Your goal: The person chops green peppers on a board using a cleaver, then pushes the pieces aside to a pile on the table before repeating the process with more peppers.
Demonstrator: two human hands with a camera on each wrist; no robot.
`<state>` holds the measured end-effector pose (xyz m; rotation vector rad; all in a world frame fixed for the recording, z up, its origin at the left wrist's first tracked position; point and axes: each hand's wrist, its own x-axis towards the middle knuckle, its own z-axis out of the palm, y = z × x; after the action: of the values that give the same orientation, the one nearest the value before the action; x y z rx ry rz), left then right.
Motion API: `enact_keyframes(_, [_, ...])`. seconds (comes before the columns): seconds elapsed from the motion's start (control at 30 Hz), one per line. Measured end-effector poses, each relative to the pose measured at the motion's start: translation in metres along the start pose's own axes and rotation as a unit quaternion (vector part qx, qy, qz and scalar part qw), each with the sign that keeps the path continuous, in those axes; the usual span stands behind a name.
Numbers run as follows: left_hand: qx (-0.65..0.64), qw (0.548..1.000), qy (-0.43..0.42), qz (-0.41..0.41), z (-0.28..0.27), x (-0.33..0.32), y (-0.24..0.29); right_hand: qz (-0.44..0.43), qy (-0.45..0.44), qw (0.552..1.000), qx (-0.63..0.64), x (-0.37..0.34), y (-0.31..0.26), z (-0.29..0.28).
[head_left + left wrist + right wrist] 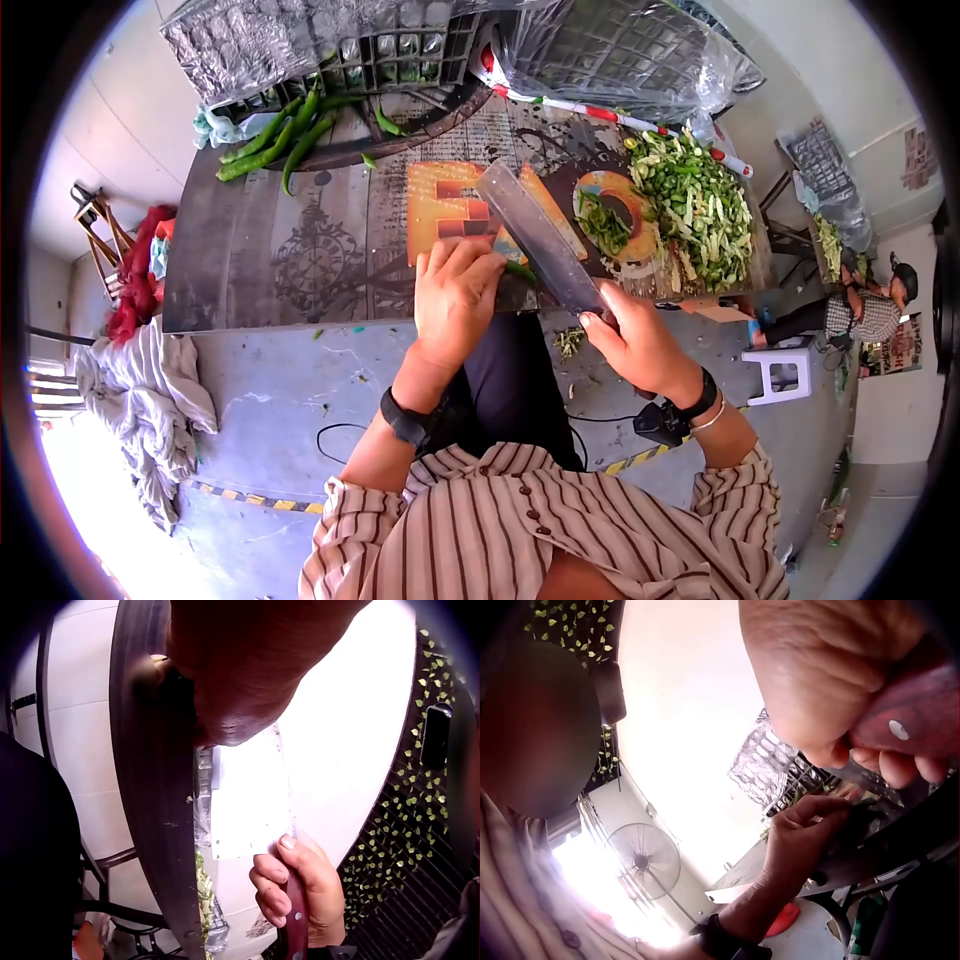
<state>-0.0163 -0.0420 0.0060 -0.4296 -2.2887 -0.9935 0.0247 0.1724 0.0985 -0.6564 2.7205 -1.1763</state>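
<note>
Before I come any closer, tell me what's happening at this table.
A person's right hand grips a large knife while the left hand holds a green pepper near the edge of the table. Whole peppers lie at its far left; a big pile of cut pieces sits on the right, a smaller heap beside it.

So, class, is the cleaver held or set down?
Held: the left wrist view shows the right hand gripping the dark red handle of the cleaver.

Whole peppers (268, 153) on table (230, 250), left; chopped pile (700, 205), right; cleaver (540, 235) between; trays (610, 50) behind.
</note>
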Motion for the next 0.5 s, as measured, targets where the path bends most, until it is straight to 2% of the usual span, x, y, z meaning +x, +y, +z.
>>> enact_keyframes(0.1, [-0.003, 1.000, 0.003, 0.001, 0.001, 0.000, -0.001, 0.035, -0.032, 0.999, 0.004, 0.006, -0.003, -0.001])
enact_keyframes(0.33, [0.003, 1.000, -0.009, -0.005, 0.001, 0.000, 0.000, 0.034, -0.066, 0.997, -0.035, 0.011, -0.004, -0.005])
enact_keyframes(0.5, [-0.003, 1.000, -0.002, -0.003, 0.001, -0.001, 0.000, 0.081, -0.092, 0.992, -0.021, 0.016, -0.016, -0.006])
